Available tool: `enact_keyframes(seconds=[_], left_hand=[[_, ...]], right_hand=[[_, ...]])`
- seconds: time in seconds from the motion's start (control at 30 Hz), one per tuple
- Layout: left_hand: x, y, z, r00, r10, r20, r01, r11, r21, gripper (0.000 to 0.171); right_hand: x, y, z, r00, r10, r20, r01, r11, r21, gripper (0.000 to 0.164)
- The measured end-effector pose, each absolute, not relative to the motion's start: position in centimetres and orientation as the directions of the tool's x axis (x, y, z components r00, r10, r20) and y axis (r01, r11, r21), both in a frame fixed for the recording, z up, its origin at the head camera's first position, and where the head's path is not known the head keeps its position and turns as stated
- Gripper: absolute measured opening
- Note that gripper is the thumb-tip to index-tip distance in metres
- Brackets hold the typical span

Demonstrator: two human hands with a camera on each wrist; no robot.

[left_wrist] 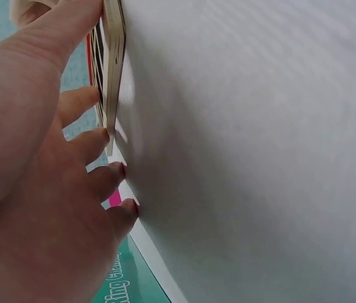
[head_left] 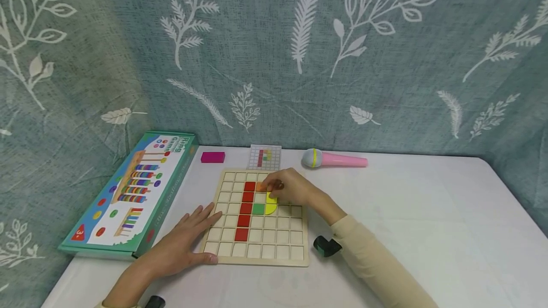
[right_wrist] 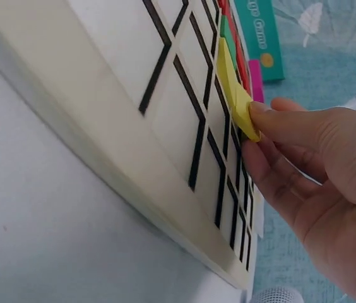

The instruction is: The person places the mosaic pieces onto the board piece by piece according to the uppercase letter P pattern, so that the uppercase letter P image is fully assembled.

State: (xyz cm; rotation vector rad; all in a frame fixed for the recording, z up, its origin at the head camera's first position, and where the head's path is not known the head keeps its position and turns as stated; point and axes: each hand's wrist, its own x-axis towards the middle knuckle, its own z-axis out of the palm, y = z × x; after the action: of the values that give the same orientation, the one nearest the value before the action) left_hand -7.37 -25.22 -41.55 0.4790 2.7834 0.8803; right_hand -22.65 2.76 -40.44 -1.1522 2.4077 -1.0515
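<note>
A wooden grid board (head_left: 269,251) lies on the table. It bears a column of red tiles (head_left: 245,208), a green tile (head_left: 258,209), a curved yellow tile (head_left: 270,209) and an orange tile (head_left: 259,187). Over the board, my right hand (head_left: 291,187) pinches another yellow tile (right_wrist: 244,117) between thumb and fingers, right above the curved yellow one. Part of the orange tile is hidden by the fingertips. My left hand (head_left: 184,239) rests at the board's left edge, fingers spread; in the left wrist view its thumb (left_wrist: 71,28) touches the board's side.
Behind the board lies a small pattern card (head_left: 274,164). A magenta block (head_left: 212,157) is to its left, a pink toy microphone (head_left: 338,159) to its right. A green game box (head_left: 132,194) stands along the left side. A patterned curtain (head_left: 274,61) hangs behind the white table (head_left: 411,213).
</note>
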Motion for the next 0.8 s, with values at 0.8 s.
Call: enact_keyframes(seconds=[0.8], left_hand=[[-7.8, -25.3, -40.9, -0.921, 0.368, -0.127, 0.250, 0.808, 0.533, 0.098]], right_hand=[[-20.8, 7.6, -39.4, -0.721, -0.673, 0.164, -0.594, 0.479, -0.646, 0.022]])
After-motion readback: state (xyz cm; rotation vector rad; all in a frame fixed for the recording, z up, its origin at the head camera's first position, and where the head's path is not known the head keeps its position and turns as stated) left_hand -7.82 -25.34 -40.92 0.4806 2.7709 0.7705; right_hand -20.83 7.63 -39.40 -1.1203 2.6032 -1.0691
